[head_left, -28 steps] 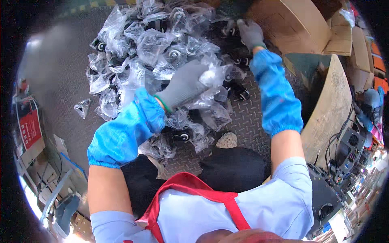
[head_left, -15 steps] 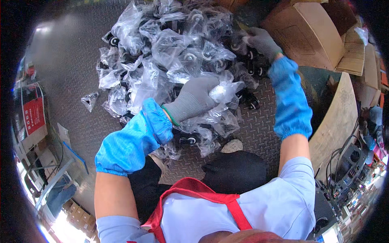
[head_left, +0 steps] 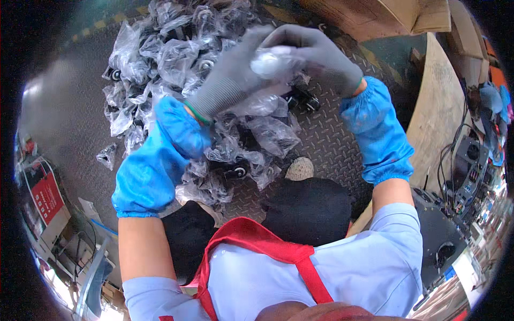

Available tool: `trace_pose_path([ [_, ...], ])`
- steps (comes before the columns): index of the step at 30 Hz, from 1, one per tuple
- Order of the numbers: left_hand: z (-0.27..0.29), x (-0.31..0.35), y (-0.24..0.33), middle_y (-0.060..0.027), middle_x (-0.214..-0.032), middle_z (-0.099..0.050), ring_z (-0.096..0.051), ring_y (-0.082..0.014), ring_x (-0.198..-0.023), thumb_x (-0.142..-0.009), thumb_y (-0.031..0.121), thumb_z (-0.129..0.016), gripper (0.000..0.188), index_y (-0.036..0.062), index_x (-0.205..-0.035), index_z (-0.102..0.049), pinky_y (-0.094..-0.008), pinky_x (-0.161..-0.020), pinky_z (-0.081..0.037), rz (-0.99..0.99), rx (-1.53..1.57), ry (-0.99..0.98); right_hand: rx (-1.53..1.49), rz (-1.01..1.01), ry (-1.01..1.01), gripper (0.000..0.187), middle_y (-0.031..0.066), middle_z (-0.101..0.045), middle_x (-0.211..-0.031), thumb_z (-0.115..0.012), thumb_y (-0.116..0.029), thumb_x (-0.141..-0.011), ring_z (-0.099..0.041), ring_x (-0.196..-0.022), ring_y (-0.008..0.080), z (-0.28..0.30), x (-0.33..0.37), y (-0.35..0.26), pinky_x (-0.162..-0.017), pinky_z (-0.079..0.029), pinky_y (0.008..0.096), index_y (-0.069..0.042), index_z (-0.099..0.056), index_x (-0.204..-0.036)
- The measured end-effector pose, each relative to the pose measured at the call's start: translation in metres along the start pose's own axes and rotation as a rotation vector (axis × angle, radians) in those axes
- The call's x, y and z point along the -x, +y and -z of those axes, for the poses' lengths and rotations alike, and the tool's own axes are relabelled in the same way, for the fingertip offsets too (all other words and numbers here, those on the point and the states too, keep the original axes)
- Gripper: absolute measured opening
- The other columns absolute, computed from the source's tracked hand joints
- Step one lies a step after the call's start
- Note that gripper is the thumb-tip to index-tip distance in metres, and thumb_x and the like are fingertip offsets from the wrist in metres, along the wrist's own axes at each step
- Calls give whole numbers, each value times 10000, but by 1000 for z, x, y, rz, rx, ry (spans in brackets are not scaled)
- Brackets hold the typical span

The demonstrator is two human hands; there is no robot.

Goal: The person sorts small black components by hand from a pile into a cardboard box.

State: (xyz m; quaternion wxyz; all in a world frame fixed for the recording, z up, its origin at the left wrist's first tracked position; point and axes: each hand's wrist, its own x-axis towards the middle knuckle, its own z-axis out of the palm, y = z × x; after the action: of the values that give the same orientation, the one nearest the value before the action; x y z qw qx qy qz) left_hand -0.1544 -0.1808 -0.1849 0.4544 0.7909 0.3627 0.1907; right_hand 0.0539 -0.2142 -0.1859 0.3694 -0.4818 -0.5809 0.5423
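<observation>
Beyond the right hand (head_left: 321,56), at the upper right, stand cardboard boxes (head_left: 396,16); what they hold cannot be seen. Under and beyond both hands lies a pile of clear plastic bags (head_left: 176,59), each holding a small black wheel, spread on the metal tread-plate floor (head_left: 332,139).

The 2 hands, in grey gloves and blue sleeve covers, meet over the pile. The left hand (head_left: 235,72) and the right hand both close around 1 bagged part (head_left: 273,61), held between them just above the pile. It looks like a crumpled, shiny, whitish bundle; its contents are hidden by the glare and the fingers.
</observation>
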Motion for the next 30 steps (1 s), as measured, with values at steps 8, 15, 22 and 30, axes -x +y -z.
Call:
trace_pose_path([
  [8,33,9,-41,-147,-1057,-642,-632,-291,-961,-735,283,-756,498,38,-1149,-629,-377,-852,-487,-111,-263,45,930,-621,141,435,219,-654,-1001,-661,-407,-815,-636,-946,360,1,67,136,-807,-510,418,-20,-635,-1014],
  [15,32,24,-18,-153,-1149,-648,-629,-260,-1047,-712,286,-770,562,50,-1197,-613,-325,-921,-475,316,-93,-20,333,-222,590,308,110,-672,-848,-650,-301,-843,-622,-769,196,-2,77,70,-709,-486,324,-7,-662,-938],
  [22,23,17,3,-149,-1098,-664,-649,-234,-976,-717,230,-790,598,60,-1249,-574,-325,-857,-506,144,-123,-25,76,-174,594,201,6,-631,-867,-613,-135,-868,-555,-806,77,29,69,28,-728,-453,230,12,-648,-1000],
  [30,23,10,-13,-163,-1000,-676,-660,-305,-899,-794,305,-706,408,57,-1113,-645,-383,-798,-510,-34,-14,-55,-402,16,169,311,40,-660,-983,-630,-167,-865,-604,-911,126,-34,38,-13,-813,-487,278,-6,-634,-1131],
])
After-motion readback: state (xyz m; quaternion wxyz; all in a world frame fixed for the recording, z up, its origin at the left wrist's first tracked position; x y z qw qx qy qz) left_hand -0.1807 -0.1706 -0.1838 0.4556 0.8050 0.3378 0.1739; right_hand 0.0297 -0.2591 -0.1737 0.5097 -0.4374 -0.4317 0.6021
